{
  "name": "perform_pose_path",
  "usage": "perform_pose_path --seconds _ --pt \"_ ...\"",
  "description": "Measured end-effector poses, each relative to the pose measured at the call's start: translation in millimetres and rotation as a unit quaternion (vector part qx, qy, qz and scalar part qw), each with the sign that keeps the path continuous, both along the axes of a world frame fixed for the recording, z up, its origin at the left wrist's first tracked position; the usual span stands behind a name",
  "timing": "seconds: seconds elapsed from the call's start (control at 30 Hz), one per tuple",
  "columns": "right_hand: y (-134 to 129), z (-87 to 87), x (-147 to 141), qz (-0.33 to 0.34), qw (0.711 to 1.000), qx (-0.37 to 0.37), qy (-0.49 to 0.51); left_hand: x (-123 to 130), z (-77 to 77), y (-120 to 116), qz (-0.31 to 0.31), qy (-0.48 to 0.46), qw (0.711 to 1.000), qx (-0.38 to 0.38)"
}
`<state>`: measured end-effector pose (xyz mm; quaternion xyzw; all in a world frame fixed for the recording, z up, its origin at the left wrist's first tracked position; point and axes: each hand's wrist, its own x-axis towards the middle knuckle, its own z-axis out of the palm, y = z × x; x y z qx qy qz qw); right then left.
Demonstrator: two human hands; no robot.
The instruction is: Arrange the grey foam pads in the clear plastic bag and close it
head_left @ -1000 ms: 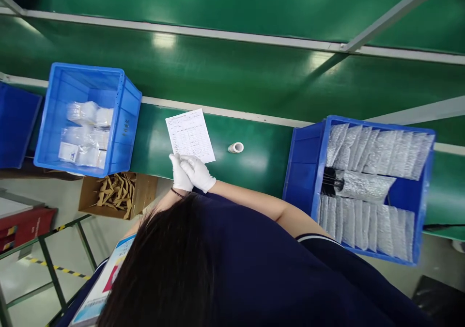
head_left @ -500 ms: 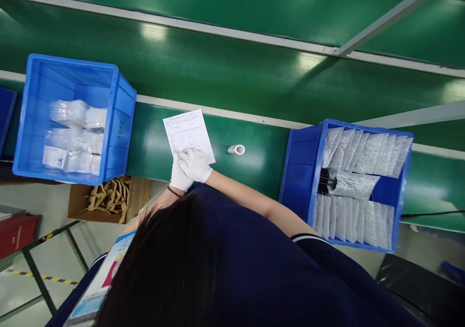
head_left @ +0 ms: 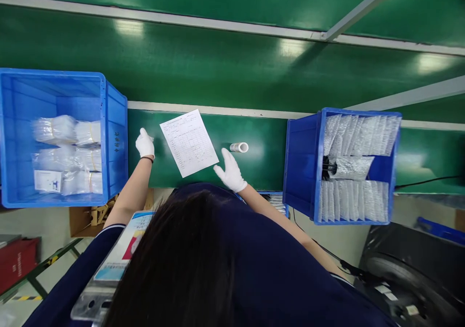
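A printed form (head_left: 189, 143) lies tilted on the green bench, between my two hands. My left hand (head_left: 145, 144), in a white glove, is left of the sheet near the blue bin's side; its fingers look curled in, with nothing visible in them. At the sheet's lower right corner is my right hand (head_left: 231, 172), also gloved, with thumb and fingers apart and nothing held. Just beyond its fingertips, a white roll (head_left: 239, 147) with printing on it rests on its side.
On the left, a blue bin (head_left: 116, 143) contains banded clear plastic packs (head_left: 54, 129). Another blue bin (head_left: 303, 167) at right has rows of bubble-wrapped packs (head_left: 354, 201). A cardboard box (head_left: 82, 222) sits below the left bin. Metal rails (head_left: 225, 23) cross behind the bench.
My hands, together on the lower part of the form before, have parted. The left went left toward the bin, the right moved right off the sheet. The camera view has also shifted.
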<state>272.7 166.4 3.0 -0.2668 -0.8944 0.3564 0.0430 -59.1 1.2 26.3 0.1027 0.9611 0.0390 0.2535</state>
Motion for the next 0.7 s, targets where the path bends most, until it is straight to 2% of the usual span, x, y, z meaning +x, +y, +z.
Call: perform_pose_path --seconds 0.1,0.17,0.23,0.3,0.37,0.47,0.53,0.6,0.7 --pt "3 -7.5 17 -0.072 0.997 0.006 -0.016 -19 -13.1 -4 -0.022 0.078 0.997 0.003" --pt "8 -7.8 22 -0.089 0.996 0.025 -0.015 -23 -20.8 -7 -0.054 0.088 0.995 -0.002" --pt "16 -3.9 26 -0.087 0.995 0.057 -0.009 -23 -21.6 -13 -0.069 0.104 0.992 0.005" --pt "30 1.3 31 -0.095 0.991 0.091 -0.016 -21 -13.6 -23 -0.072 0.148 0.985 0.048" --pt "47 3.9 35 -0.133 0.984 0.11 -0.052 -19 0.1 -36 -0.064 0.194 0.972 0.118" --pt "69 -2.7 33 -0.183 0.97 0.103 -0.122 -12 19.5 -52 -0.05 0.245 0.942 0.224" --pt "82 -13.4 22 -0.172 0.972 0.076 -0.142 1 27.9 -53 -0.057 0.272 0.919 0.279" --pt "92 -24.3 6 -0.166 0.975 0.009 -0.146 23 34.4 -42 -0.088 0.265 0.905 0.322" --pt "99 -28.5 -16 -0.198 0.962 -0.149 -0.119 73 47.5 -7 -0.182 0.154 0.905 0.352"
